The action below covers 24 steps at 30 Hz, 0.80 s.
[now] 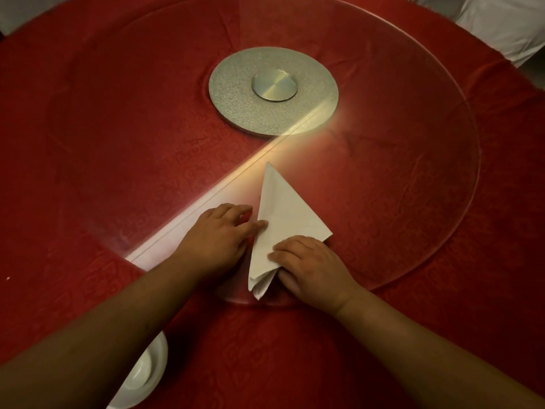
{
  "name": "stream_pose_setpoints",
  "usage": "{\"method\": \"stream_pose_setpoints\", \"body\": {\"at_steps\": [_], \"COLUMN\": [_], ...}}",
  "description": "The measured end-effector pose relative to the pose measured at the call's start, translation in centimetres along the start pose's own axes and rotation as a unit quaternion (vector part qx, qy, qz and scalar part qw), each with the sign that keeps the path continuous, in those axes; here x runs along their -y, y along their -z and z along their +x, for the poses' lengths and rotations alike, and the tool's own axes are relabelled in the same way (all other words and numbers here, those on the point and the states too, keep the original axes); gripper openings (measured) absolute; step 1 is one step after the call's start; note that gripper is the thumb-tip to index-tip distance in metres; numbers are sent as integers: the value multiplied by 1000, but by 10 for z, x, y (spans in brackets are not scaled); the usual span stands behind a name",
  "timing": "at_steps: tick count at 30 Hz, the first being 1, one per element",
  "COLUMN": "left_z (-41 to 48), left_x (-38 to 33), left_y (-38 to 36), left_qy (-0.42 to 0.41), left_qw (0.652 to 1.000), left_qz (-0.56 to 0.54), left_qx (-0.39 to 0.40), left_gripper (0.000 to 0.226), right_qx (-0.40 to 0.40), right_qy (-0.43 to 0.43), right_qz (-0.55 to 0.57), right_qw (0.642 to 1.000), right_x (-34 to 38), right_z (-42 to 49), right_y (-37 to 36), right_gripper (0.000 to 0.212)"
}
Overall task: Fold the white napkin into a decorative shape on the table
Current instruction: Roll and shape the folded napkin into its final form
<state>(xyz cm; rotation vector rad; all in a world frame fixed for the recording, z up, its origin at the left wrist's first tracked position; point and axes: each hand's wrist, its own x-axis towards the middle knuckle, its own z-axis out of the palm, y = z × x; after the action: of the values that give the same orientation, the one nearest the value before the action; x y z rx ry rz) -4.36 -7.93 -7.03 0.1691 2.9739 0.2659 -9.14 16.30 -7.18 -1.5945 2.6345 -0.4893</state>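
The white napkin (280, 214) lies on the near part of a glass turntable, folded into a narrow kite with its sharp tip pointing away from me. My left hand (219, 236) rests flat beside its left edge, with the fingertips touching the fold. My right hand (309, 268) presses on the lower right part, its thumb and fingers pinching the loose layered corner near the bottom tip.
A round glass turntable (460, 137) covers much of the red tablecloth (73, 143), with a silver hub (272, 93) at its centre. A white bowl on a plate (147, 370) sits at the near left, partly under my left forearm. White fabric (507, 22) shows at the far right.
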Motion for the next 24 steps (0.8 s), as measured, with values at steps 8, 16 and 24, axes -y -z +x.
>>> {"method": "stream_pose_setpoints", "body": {"at_steps": [8, 16, 24], "left_z": [3, 24, 34], "left_x": [-1, -5, -14], "left_y": [-5, 5, 2], "left_qy": [28, 116, 166], "left_qw": [996, 977, 959], "left_qz": [-58, -173, -209], "left_qx": [-56, -50, -94], "left_gripper": [46, 51, 38], "right_qx": [-28, 23, 39], "right_qy": [-224, -334, -349], "right_qz": [179, 193, 88], "right_qw": [958, 923, 932], "right_x": [-13, -63, -66], "right_z": [52, 117, 137], "right_y": [24, 28, 13], "right_gripper": [17, 27, 35]}}
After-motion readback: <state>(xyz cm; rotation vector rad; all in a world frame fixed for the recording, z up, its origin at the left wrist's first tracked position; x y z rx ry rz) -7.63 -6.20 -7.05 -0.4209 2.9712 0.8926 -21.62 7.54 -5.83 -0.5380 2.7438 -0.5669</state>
